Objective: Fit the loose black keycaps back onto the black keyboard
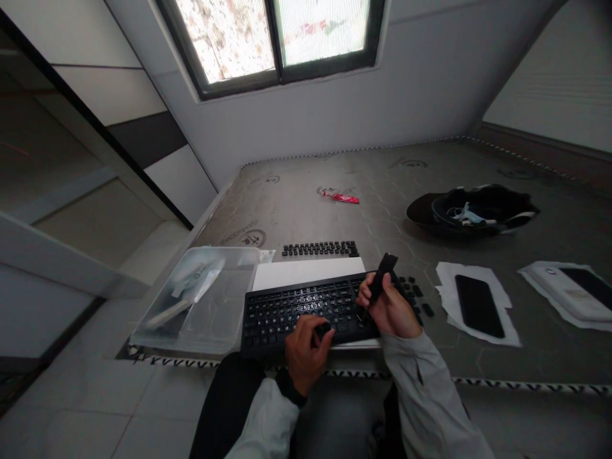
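A black keyboard (282,325) lies in front of me on a white sheet (306,271), many of its keycaps off and the switches bare. My left hand (306,354) is pinched on a small black keycap (324,329) above the keyboard's lower middle. Over the right end, my right hand (394,311) grips a black keycap puller (384,275), its thin wire end pointing down at the keys. Loose black keycaps (320,248) stand in rows behind the sheet, and more keycaps (417,291) lie right of the keyboard.
At the left stands a clear plastic box (215,306) with a bag inside. A black cap (425,213) and a red packet (340,197) lie farther back. To the right are a phone (479,306) on white paper and a white box (557,290). The surface's front edge (526,386) is near my knees.
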Motion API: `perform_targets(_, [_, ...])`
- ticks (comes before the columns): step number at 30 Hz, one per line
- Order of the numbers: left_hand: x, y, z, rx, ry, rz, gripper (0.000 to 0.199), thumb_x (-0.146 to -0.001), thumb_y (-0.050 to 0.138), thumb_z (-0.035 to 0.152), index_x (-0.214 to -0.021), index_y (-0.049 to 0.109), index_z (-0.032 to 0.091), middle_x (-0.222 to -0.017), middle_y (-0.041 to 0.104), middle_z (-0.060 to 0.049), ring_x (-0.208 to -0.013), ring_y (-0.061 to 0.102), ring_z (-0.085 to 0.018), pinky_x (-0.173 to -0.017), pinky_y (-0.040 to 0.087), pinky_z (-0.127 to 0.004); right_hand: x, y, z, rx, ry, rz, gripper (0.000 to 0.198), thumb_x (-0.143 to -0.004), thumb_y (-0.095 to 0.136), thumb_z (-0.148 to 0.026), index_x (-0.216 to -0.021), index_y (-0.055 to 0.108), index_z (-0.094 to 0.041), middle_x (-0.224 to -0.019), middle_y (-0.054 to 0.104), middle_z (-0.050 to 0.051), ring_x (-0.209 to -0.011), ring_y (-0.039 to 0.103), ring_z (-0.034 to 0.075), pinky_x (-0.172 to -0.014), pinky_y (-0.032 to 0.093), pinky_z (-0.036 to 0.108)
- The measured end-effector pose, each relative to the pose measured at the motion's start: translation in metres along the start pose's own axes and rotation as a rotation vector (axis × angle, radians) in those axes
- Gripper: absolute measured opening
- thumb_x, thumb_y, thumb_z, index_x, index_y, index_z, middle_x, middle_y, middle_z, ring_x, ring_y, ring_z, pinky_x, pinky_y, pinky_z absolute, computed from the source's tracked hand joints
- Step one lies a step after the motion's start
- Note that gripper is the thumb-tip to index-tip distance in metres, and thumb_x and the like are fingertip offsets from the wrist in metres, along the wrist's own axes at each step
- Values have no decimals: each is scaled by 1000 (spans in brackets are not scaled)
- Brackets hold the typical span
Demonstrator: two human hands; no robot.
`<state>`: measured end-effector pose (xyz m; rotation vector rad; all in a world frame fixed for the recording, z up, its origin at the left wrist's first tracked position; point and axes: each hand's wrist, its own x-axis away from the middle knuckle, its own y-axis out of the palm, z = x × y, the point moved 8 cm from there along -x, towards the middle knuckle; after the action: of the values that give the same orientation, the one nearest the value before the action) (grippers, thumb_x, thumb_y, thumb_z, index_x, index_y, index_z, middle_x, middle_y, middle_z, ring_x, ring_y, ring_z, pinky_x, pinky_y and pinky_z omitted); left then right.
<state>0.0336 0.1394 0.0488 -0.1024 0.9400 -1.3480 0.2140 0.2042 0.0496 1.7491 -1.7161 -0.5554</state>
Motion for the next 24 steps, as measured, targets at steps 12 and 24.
perform_targets(12, [0, 3, 2, -17, 19, -19, 11, -88, 58, 27, -96, 59, 18, -89, 62, -3, -59, 53, -9, -58, 46, -22, 0, -7, -3, 41, -1, 32, 45, -74, 60, -68, -83, 58, -23, -69, 56, -1, -54, 51, 13, -49, 39, 25])
perform_targets(24, [-21, -25, 11, 48, -103, -50, 17, -87, 62, 27, -103, 63, 22, -97, 67, -1, -55, 57, -6, -54, 49, -19, 18, -69, -68, 365, -475, 334, 38, -86, 50, -59, -84, 56, -22, -62, 50, -3, -56, 48, 12, -55, 38, 24])
